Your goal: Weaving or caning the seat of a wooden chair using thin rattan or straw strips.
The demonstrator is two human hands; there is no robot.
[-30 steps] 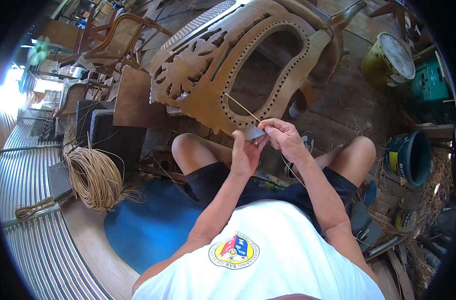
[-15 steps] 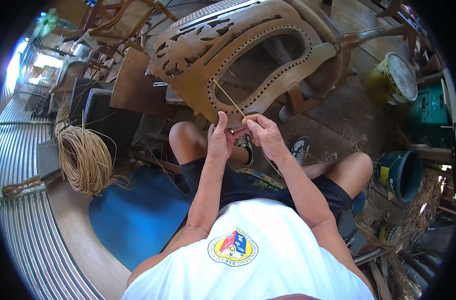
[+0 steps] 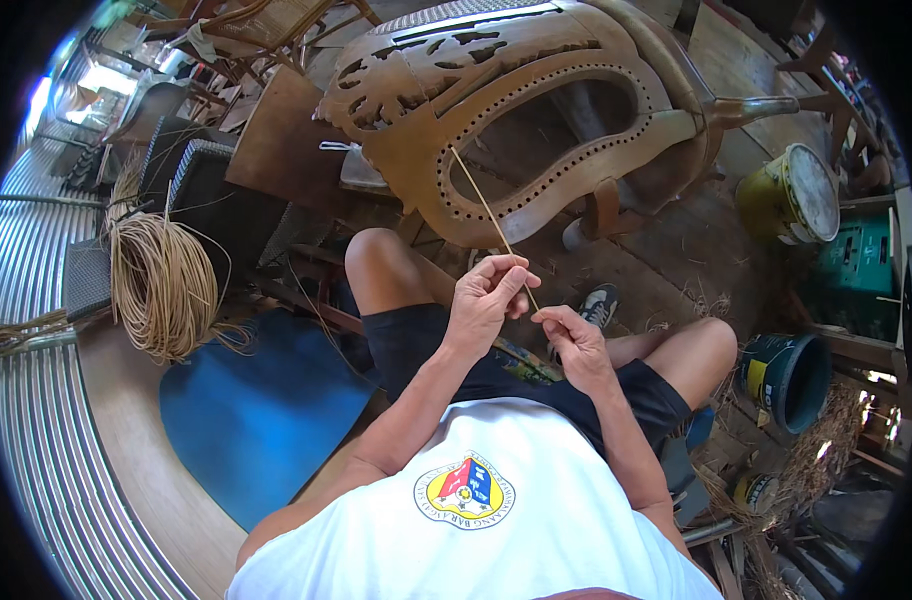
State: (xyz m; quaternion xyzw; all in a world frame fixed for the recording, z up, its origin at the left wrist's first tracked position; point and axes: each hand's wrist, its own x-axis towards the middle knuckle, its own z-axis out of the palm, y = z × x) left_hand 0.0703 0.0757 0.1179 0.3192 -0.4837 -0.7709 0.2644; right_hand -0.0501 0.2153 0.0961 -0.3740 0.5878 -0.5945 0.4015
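A carved brown wooden chair frame (image 3: pixel 404 160) lies tilted in front of me, with a row of small holes around its curved opening. From a hole at the opening's left end, a thin cane strand (image 3: pixel 483 198) runs taut down to my hands. My left hand (image 3: pixel 488 302) pinches the strand between thumb and fingers, just below the frame's near edge. Lower and to the right, my right hand (image 3: pixel 578 345) grips the same strand with thumb and forefinger. The strand's tail beyond my right hand is hard to make out.
A big coil of cane (image 3: pixel 164 288) stands at the left beside a blue rounded sheet (image 3: pixel 266 425). On the right are a yellow pail (image 3: pixel 766 203), a dark bucket (image 3: pixel 761 370) and a green crate (image 3: pixel 856 255). Another wooden chair (image 3: pixel 261 32) stands at the far left.
Both hands have drawn back from the frame, the right one down and rightward, leaving a longer stretch of strand. My left hand has closed on it. The view has shifted slightly.
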